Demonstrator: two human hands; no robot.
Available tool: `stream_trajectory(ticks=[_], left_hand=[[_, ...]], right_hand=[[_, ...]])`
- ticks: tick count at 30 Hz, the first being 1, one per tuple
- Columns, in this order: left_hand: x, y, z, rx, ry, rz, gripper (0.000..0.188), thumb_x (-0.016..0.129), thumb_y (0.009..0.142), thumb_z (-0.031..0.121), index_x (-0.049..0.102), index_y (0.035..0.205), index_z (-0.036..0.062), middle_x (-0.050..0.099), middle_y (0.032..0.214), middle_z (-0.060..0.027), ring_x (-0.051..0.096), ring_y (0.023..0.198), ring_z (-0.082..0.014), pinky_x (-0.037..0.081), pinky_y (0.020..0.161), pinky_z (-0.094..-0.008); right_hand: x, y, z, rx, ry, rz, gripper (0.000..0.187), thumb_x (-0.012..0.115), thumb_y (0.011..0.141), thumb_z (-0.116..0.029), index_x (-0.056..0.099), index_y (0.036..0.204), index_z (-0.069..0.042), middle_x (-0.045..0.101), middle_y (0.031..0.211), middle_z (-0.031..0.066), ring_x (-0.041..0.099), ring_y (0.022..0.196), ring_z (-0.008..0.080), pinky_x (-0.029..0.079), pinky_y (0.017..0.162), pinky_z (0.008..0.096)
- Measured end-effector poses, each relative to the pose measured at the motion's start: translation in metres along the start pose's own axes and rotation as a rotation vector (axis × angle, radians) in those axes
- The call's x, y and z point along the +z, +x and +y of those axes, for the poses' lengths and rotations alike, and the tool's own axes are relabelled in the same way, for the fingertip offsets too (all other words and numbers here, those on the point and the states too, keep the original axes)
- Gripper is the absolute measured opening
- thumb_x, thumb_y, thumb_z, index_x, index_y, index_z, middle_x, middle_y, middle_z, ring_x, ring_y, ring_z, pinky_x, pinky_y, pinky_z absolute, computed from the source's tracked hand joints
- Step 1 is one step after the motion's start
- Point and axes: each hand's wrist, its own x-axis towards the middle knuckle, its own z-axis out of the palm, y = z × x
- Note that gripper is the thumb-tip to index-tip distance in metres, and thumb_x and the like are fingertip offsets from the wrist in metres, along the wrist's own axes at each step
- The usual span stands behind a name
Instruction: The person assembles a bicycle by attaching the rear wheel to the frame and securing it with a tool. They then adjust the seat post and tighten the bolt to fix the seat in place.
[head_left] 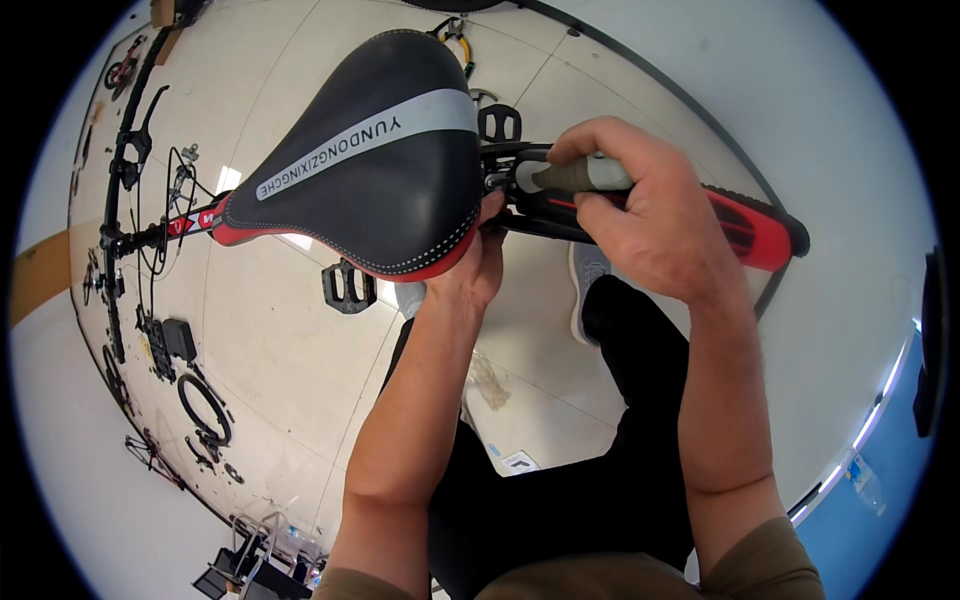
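Observation:
A bicycle saddle, black with a grey band and red lower edge, lies before me with its nose to the left. My right hand is closed around the thick grey and olive handle of a screwdriver-like tool, which points at the saddle's rear. Its tip is hard to make out among the dark parts there. My left hand reaches under the saddle's rear edge, its fingertips closed close to the tool's front end. The saddle covers some of those fingers, and what they grip is hidden. Behind the saddle extends a red and black rear mudguard.
Handlebars with cables and a brake lever span the left. Two black pedals stick out below the saddle. Yellow-handled pliers lie on the tiled floor beyond it. Loose bicycle parts, including a black ring, are scattered at the left.

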Motion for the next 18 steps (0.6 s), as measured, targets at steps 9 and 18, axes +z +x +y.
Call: stream_trajectory(ticks=[9, 18], left_hand=[[-0.002, 0.002, -0.001, -0.003, 0.008, -0.003, 0.024, 0.058, 0.096, -0.002, 0.065, 0.118, 0.0034, 0.063, 0.103, -0.0026, 0.057, 0.093, -0.0133, 0.044, 0.099, -0.0330], [-0.004, 0.001, -0.002, -0.005, -0.029, -0.007, 0.023, 0.059, 0.095, -0.002, 0.065, 0.116, 0.0059, 0.061, 0.101, -0.0015, 0.055, 0.094, -0.0130, 0.043, 0.100, -0.0343]], right_hand=[[0.001, -0.001, -0.002, -0.019, -0.052, 0.010, 0.026, 0.058, 0.078, 0.004, 0.065, 0.102, 0.003, 0.068, 0.092, 0.0197, 0.065, 0.081, 0.0353, 0.051, 0.075, 0.0389], [-0.001, 0.000, 0.008, -0.132, -0.099, -0.010, 0.027, 0.057, 0.077, 0.005, 0.066, 0.102, 0.003, 0.068, 0.092, 0.0206, 0.065, 0.081, 0.0358, 0.052, 0.075, 0.0387]])
